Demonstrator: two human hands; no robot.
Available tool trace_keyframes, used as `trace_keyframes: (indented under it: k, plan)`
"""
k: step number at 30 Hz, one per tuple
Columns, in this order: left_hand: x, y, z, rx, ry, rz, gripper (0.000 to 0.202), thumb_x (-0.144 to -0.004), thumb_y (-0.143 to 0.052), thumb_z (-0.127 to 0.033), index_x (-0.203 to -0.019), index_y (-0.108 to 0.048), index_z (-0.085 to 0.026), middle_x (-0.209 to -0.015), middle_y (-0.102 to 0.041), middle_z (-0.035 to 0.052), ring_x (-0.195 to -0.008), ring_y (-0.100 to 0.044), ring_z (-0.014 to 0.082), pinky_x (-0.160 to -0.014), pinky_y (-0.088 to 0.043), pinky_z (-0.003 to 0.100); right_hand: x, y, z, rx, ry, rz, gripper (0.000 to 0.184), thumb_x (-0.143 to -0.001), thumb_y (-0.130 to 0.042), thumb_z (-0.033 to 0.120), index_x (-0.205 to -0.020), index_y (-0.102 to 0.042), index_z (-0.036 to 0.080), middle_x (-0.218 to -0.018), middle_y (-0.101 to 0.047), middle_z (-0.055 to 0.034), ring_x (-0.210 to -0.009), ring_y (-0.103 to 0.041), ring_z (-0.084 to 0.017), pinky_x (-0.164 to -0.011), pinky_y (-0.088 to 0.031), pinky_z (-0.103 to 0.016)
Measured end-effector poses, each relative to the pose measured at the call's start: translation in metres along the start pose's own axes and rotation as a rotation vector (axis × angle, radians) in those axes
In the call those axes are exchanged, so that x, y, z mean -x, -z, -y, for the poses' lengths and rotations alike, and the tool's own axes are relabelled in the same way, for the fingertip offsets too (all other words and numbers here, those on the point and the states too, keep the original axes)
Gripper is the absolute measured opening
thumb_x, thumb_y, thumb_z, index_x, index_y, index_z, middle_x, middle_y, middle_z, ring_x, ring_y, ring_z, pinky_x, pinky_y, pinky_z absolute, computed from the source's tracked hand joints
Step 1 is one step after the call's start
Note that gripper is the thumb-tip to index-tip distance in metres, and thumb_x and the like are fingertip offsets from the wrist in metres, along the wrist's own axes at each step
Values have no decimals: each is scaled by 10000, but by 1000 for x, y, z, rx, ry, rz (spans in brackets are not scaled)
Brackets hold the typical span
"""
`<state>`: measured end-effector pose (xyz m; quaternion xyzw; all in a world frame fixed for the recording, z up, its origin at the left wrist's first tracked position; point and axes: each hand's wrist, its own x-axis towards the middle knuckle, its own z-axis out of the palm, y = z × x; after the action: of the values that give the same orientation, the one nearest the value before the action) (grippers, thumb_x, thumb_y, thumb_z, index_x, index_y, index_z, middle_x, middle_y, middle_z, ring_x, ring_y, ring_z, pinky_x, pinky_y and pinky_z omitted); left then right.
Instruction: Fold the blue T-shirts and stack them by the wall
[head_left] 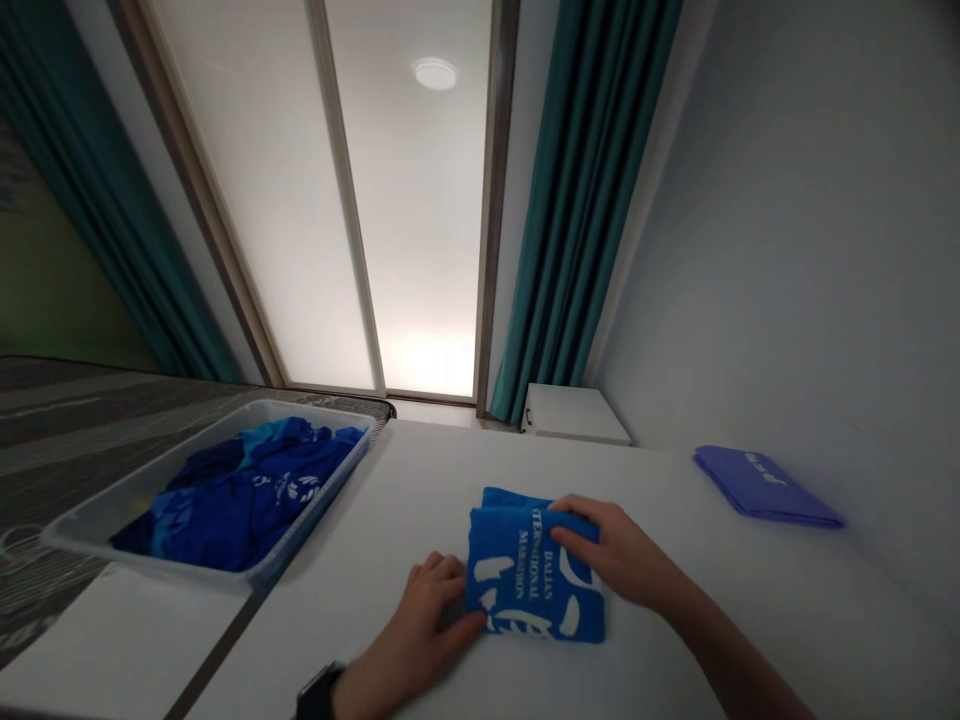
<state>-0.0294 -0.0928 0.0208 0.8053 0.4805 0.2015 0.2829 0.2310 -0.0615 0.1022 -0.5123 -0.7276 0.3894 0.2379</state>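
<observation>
1. Blue folded cloth (536, 590) lay on a white table (420, 480), right of a plastic bin (319, 505).
2. Left hand (431, 615), thumb spread from loosely bent fingers, met its left edge; the right hand (611, 550) pinched its far right edge.
3. Steadying one side while squaring the layers seemed the sound method.
4. Lettering ran far to near, tops facing right; nearly square, it showed no clear long axis.

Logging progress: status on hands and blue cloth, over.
Left hand at left edge of blue cloth, right hand on far right corner. Cloth folded, on table. Tub and purple bundle apart from it.
</observation>
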Motion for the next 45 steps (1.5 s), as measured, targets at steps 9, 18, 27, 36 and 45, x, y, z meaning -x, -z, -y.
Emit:
trace_keyframes:
  k: [9, 18, 27, 36, 45]
  plan:
    - [-24, -9, 5, -127, 175, 4, 382, -956, -451, -384, -668, -595, -178, -831, -616, 14, -894, -528, 204, -807, -296, 376, -83, -21, -87, 168, -152, -137, 261, -804, -531, 328, -909, -702, 161, -972, -722, -96, -924, -658, -226, -825, -478, -319]
    - [-23, -13, 5, -125, 143, -61, 415, -990, -384, -386, -715, -626, -189, -844, -640, 15, -877, -533, 192, -779, -263, 367, -76, -22, -97, 93, -126, -180, 317, -832, -427, 349, -923, -680, 181, -971, -720, -75, -920, -650, -213, -818, -466, -306]
    - [-25, -21, 4, -206, 143, -108, 366, -964, -413, -322, -704, -635, -190, -825, -666, 30, -864, -551, 196, -789, -270, 369, -83, -28, -100, 262, -160, -254, 260, -856, -441, 287, -980, -655, 206, -968, -721, -57, -931, -654, -189, -837, -438, -278]
    - [-63, 14, 18, -4, 104, -29, 293, -960, -382, -344, -934, -640, -207, -751, -663, -1, -683, -575, 162, -724, -376, 306, -71, -28, -99, 332, -203, -335, 376, -929, -389, 352, -1211, -555, 167, -1141, -660, -113, -1055, -616, -206, -915, -425, -291]
    - [-138, 32, 45, 114, -166, 58, 303, -939, -401, -269, -990, -686, -181, -996, -649, 57, -965, -590, 187, -907, -451, 307, -63, -34, -98, 409, -222, -263, 348, -981, -278, 280, -1142, -576, 199, -1159, -667, -87, -1076, -607, -193, -926, -410, -296]
